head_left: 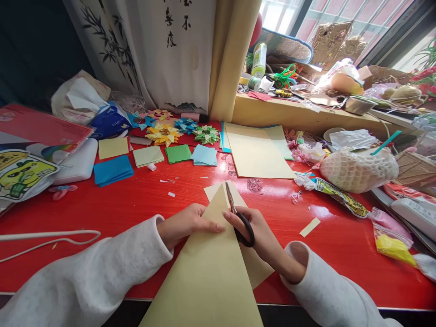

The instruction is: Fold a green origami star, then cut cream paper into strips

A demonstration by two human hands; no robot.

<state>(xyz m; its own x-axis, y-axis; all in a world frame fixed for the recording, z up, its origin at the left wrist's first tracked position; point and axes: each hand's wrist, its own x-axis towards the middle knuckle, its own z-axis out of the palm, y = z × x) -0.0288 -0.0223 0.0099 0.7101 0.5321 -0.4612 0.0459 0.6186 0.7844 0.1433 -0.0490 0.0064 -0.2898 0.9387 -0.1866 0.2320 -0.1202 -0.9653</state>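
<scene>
My left hand [186, 223] pinches the left edge of a folded pale yellow paper [207, 268], a large triangle with its tip pointing away from me on the red table [136, 200]. My right hand [256, 227] grips black-handled scissors [238, 218], fingers through the loops. Their blades run up along the paper's right edge near the tip. A strip of the same paper sticks out to the right under the scissors.
Stacks of small coloured paper squares [114, 170] and folded paper stars [163, 134] lie further back. Large yellow sheets [259, 154] sit centre right. A netted round bundle [357, 170], wrappers and clutter fill the right side. A white cable [51, 236] lies at the left.
</scene>
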